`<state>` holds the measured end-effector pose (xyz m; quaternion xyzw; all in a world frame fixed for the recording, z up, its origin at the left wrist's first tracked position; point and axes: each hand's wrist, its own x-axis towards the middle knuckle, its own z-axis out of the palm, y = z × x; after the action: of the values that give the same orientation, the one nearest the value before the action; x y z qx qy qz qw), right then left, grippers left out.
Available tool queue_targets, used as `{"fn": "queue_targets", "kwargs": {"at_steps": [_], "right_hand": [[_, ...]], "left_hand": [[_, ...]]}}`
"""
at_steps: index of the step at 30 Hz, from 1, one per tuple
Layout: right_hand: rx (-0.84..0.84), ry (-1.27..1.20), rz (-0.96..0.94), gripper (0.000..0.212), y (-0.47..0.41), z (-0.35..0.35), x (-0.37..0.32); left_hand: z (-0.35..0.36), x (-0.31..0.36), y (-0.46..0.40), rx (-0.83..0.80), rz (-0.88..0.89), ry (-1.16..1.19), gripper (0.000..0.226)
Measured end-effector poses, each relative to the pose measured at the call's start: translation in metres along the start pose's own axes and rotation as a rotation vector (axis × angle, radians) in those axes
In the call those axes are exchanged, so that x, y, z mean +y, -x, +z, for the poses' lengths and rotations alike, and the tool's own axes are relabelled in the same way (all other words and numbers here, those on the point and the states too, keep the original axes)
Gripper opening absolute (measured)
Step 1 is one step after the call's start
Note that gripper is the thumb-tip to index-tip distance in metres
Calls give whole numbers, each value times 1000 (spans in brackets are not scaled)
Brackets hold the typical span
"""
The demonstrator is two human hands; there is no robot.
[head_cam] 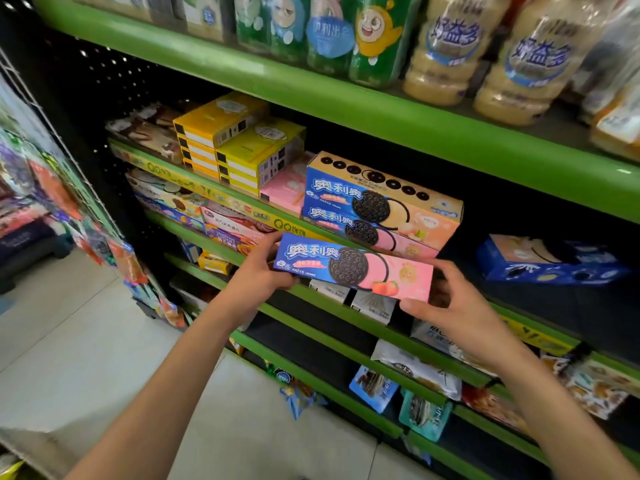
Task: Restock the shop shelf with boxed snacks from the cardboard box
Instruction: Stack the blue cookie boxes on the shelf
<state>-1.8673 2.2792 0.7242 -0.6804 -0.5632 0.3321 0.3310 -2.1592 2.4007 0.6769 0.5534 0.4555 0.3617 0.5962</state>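
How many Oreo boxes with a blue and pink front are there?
3: one held box between left hand and right hand, two in the shelf stack. Others may hide behind.

Pink-and-blue biscuit box (353, 271); green shelf edges (346, 109); yellow boxes (221, 123).

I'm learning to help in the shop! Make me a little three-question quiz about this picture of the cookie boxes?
1. True or false: both hands hold the pink cookie box.
2. Pick one. The stack of cookie boxes already on the shelf sits: A) left of the yellow boxes, B) right of the pink carton, C) on the floor.
3. Fill in: the shelf edges are painted ____.

Key
1. True: the left hand grips its left end and the right hand its right end.
2. B.
3. Green.
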Motion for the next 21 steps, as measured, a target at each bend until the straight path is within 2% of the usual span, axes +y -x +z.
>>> {"fn": "queue_targets", "kwargs": {"at_steps": [5,10,14,17,19,21], "right_hand": [[-4,-10,0,68,6,-8,0],[-2,-5,-7,67,11,-20,5],[-38,-5,-45,67,17,-37,10],[-121,29,-92,66,25,-60,13],[-199,67,-142,60,29,-86,17],[-189,66,-163,46,28,-118,23]], "left_hand": [[5,2,7,-56,17,33,66],[20,2,20,-116,-22,150,76],[36,5,30,-92,-27,375,72],[56,7,40,-64,-21,399,82],[72,9,46,-35,-10,421,67],[89,11,53,-9,2,449,67]]}}
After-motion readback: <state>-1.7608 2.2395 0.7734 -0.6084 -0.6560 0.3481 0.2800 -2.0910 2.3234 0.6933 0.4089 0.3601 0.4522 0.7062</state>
